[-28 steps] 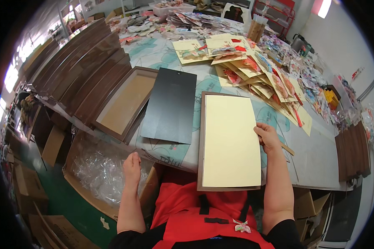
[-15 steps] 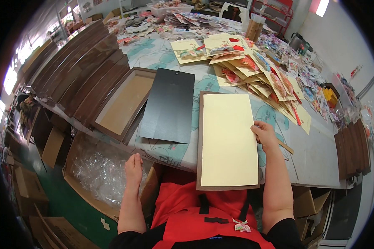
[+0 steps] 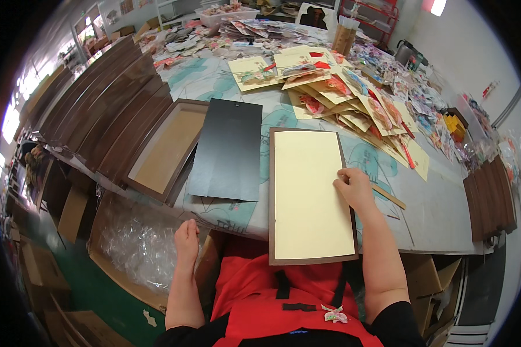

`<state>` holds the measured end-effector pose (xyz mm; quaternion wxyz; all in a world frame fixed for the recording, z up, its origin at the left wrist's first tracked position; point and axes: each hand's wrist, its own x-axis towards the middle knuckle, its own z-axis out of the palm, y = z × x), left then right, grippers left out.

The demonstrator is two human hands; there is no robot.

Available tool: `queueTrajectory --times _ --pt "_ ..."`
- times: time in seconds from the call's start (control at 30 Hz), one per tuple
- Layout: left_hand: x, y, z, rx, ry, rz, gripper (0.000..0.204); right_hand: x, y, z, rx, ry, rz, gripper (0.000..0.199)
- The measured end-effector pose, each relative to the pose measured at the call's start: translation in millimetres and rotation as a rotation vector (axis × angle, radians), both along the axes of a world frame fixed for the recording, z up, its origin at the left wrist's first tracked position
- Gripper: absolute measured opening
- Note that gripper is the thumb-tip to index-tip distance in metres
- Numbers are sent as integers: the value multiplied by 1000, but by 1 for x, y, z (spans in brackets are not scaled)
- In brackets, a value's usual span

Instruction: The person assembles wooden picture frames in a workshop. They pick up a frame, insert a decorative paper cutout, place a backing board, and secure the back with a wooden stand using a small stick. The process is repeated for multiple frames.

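Right hand (image 3: 353,188) slid down the frame (image 3: 309,196) edge, fingers together on it; left hand (image 3: 186,240) (fingers loosely apart) stays over carton (image 3: 127,254).

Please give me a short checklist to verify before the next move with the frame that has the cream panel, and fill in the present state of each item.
1. Right hand rests on the frame's right edge: ok.
2. Frame lies fully on the table: not ok, its near end overhangs.
3. Left hand is free: ok, it is over the carton of clear bags.
4. Black backing board within reach: ok, probably.
5. Cream panel seated flat: cannot tell.
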<state>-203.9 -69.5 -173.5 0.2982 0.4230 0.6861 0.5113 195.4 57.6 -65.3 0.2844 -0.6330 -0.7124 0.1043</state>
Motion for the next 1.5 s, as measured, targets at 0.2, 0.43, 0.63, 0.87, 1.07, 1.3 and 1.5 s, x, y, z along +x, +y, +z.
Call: queueTrajectory --times 0.2,0.43,0.63,0.87,1.07,1.3,1.5 --pt "1 -3 5 -33 14 -14 38 -14 19 -5 278 -44 175 41" --pt "7 -3 5 -50 26 -41 38 -30 51 -1 -145 -511 176 63" --pt "6 -2 0 -70 -26 -22 38 -48 54 -1 -103 -447 208 62" --pt "7 -1 -7 -68 94 -75 38 -66 66 25 -294 -626 270 60" --pt "12 2 -11 -16 114 -103 38 -75 63 3 -164 -414 436 57" --pt "3 -18 1 -98 311 -145 33 -3 26 4 -117 -267 454 43" --pt "-3 -41 22 29 820 -11 19 38 -68 18 -234 -82 449 40"
